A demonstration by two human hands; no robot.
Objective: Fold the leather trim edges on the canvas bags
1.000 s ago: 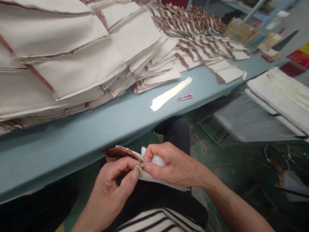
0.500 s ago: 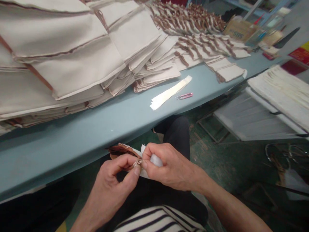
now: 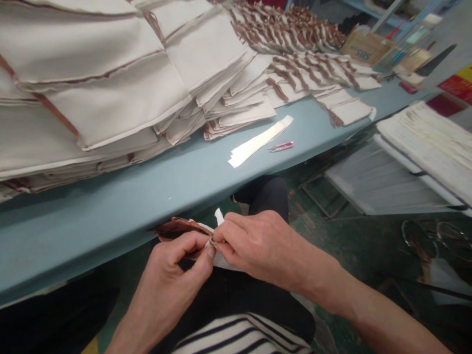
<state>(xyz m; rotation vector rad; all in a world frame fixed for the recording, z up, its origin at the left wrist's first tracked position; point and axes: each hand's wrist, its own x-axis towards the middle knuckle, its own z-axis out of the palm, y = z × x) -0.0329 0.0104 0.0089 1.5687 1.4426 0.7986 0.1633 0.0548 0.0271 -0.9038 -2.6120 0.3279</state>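
The person sits at a long blue-grey table [image 3: 110, 231], holding a piece of cream cloth [image 3: 225, 263] low over their lap, just below the table's edge. A folded brown strip [image 3: 177, 228] sticks out from the cloth towards the person's left, and a small white corner [image 3: 219, 216] pokes up just behind the right hand.

The left hand [image 3: 165, 280] and right hand [image 3: 265, 250] come together at a small curled tip [image 3: 213, 241] on the cloth, so tiny and so crowded by fingers that I can't make out exactly what it is. The left thumb [image 3: 210, 250] and forefinger are clamped on it from one side, and the right thumb and forefinger [image 3: 222, 235] pinch it from the other. The fingertips of the two hands touch or very nearly touch around it. The other right fingers are bunched together above the cloth, while the other left fingers curl under and are mostly hidden.

On the table, tall stacks of cream cloth pieces [image 3: 99, 88] with brown edges pile up just in front of the person. Nearer the table's edge lie a few pale strips [image 3: 254, 142], with a pair of pink-handled thread snips [image 3: 281, 146] just beside them. A striped shirt [image 3: 239, 337] and dark trousers [image 3: 265, 194] show below the hands.
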